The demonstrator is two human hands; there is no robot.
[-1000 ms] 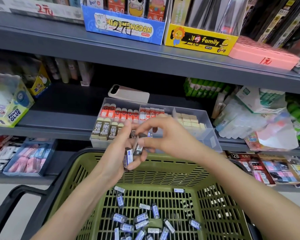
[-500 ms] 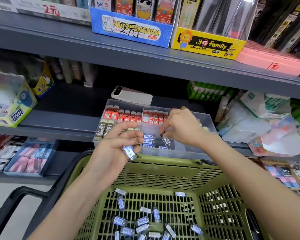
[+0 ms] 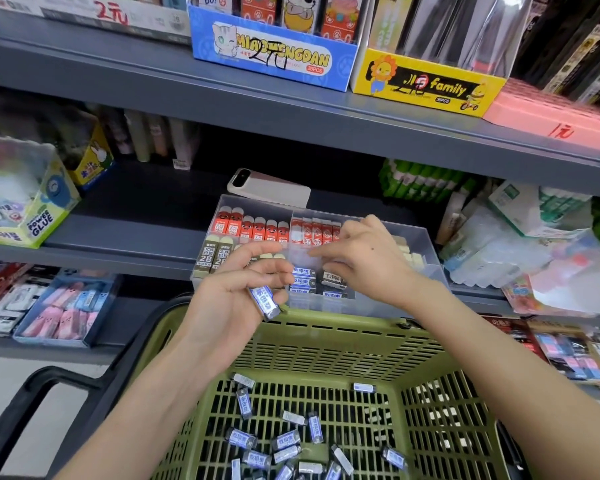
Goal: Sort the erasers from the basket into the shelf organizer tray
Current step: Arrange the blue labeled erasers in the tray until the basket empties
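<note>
A green plastic basket [image 3: 326, 341] sits below me with several blue-labelled erasers [image 3: 284, 441] loose on its floor. My left hand [image 3: 229, 299] hovers over the basket's far rim, shut on one blue-labelled eraser [image 3: 264, 303]. A clear organizer tray [image 3: 428, 261] stands on the middle shelf, holding red erasers [image 3: 253, 228], 2B erasers [image 3: 210, 259] and blue-labelled ones [image 3: 303, 271] in the front middle compartment. My right hand [image 3: 368, 261] is inside the tray above that compartment, fingers spread, with nothing visible in them. It hides the tray's right compartments.
A white phone-like device [image 3: 269, 188] lies behind the tray. A Power Glue box [image 3: 28, 209] stands at the left, plastic bags [image 3: 534, 251] at the right. On the lower shelf sits a blue tray of pink erasers [image 3: 66, 306]. The basket's black handle [image 3: 49, 389] juts left.
My right hand took an eraser from my left hand, carried it into the tray and let it go there. The left hand still holds one eraser and has risen a little.
</note>
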